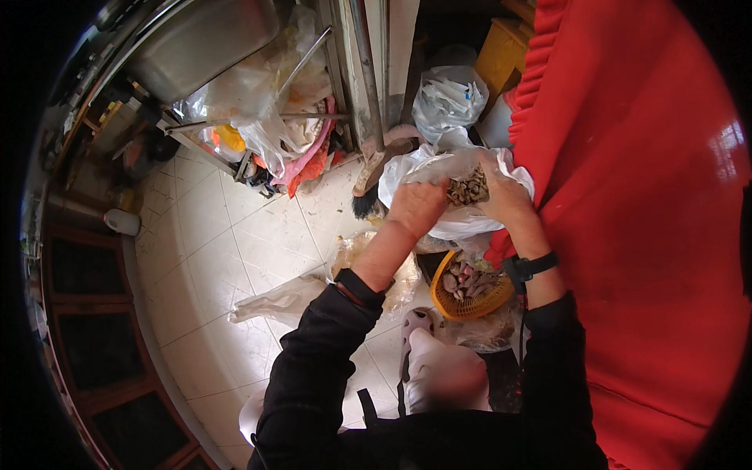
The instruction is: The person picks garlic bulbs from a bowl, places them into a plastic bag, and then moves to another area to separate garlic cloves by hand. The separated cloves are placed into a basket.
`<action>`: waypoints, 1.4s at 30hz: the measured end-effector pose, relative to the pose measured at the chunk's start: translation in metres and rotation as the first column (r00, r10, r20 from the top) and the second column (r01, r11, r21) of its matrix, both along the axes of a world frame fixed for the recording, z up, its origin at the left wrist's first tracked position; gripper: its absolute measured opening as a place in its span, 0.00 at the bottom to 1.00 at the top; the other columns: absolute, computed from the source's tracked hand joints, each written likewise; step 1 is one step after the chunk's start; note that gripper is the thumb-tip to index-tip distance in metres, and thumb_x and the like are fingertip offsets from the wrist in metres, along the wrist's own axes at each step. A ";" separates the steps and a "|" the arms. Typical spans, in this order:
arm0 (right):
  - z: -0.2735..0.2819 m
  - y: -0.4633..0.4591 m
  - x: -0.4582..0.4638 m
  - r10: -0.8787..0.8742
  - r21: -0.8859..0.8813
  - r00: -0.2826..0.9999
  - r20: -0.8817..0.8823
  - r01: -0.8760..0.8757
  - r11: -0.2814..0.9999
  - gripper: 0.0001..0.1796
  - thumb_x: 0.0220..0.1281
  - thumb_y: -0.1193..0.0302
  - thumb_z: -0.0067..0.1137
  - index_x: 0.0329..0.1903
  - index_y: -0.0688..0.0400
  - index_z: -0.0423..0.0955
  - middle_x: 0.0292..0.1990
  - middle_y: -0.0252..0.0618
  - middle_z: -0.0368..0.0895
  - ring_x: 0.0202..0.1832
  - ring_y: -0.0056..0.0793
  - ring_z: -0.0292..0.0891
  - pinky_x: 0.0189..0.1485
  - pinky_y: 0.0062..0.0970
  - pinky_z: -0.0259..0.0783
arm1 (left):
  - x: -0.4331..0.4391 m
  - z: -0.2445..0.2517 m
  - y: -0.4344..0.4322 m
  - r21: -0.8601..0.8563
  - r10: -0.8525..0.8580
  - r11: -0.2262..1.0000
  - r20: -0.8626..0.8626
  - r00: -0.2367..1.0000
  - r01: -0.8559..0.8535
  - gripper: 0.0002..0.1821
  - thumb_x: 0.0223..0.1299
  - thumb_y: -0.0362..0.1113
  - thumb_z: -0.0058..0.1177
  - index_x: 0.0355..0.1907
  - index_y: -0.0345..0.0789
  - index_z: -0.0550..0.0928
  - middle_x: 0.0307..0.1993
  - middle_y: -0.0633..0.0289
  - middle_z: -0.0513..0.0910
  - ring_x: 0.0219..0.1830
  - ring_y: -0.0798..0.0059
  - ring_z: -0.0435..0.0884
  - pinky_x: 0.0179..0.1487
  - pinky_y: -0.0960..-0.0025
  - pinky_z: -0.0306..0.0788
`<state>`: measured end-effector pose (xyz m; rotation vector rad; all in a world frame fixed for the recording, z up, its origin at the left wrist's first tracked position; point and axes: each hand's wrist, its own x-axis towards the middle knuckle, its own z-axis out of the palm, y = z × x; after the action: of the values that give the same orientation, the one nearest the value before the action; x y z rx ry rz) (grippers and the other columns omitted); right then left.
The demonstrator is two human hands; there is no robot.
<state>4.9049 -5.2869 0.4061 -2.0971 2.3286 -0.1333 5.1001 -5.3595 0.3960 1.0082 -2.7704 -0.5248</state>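
Ahead of me a white plastic bag (464,222) hangs open at the top, with small brown dried pieces (468,187) inside it. My left hand (416,205) grips the bag's left rim, fingers curled over the plastic. On the opposite side my right hand (504,197) is at the bag's rim, its thumb along the inner edge; some of its fingers are hidden by plastic. Below the bag stands a yellow plastic basket (442,288) holding greyish root-like pieces (467,281). A clear plastic bag (405,276) lies on the floor beneath my left forearm.
A broom (369,170) leans beside the wall corner. Another plastic bag (449,103) sits behind the white one. A red cloth (640,235) covers the right side. Under the steel sink (202,50), plastic bags (264,135) pile on a metal frame. A white jug (122,222) stands by the cabinets.
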 end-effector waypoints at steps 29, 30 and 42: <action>0.116 0.029 0.155 0.361 -0.085 0.780 0.511 -0.372 0.924 0.25 0.59 0.71 0.61 0.60 0.62 0.72 0.47 0.49 0.82 0.47 0.36 0.79 0.53 0.31 0.71 | 0.320 0.206 0.088 -0.236 0.216 0.925 -0.324 0.921 -0.299 0.17 0.63 0.35 0.59 0.54 0.37 0.81 0.49 0.56 0.84 0.51 0.66 0.82 0.56 0.68 0.74; 0.120 0.031 0.170 0.396 -0.108 0.772 0.497 -0.398 0.911 0.24 0.59 0.70 0.61 0.59 0.61 0.73 0.46 0.49 0.82 0.45 0.37 0.78 0.51 0.31 0.71 | 0.345 0.219 0.099 -0.234 0.236 0.917 -0.339 0.911 -0.324 0.16 0.64 0.35 0.58 0.54 0.38 0.81 0.49 0.57 0.84 0.51 0.68 0.81 0.57 0.68 0.73; 0.134 0.052 0.206 0.412 -0.076 0.751 0.516 -0.439 0.895 0.24 0.60 0.66 0.61 0.58 0.60 0.74 0.49 0.45 0.82 0.44 0.33 0.79 0.50 0.31 0.72 | 0.561 0.367 0.257 -0.401 0.719 0.619 -0.055 0.693 -0.675 0.20 0.65 0.38 0.56 0.59 0.38 0.78 0.55 0.59 0.81 0.54 0.71 0.79 0.56 0.68 0.73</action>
<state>5.1107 -5.2351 0.5403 -2.1541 1.4940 -0.5534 5.6611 -5.1024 0.7627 1.8812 -2.1184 0.2131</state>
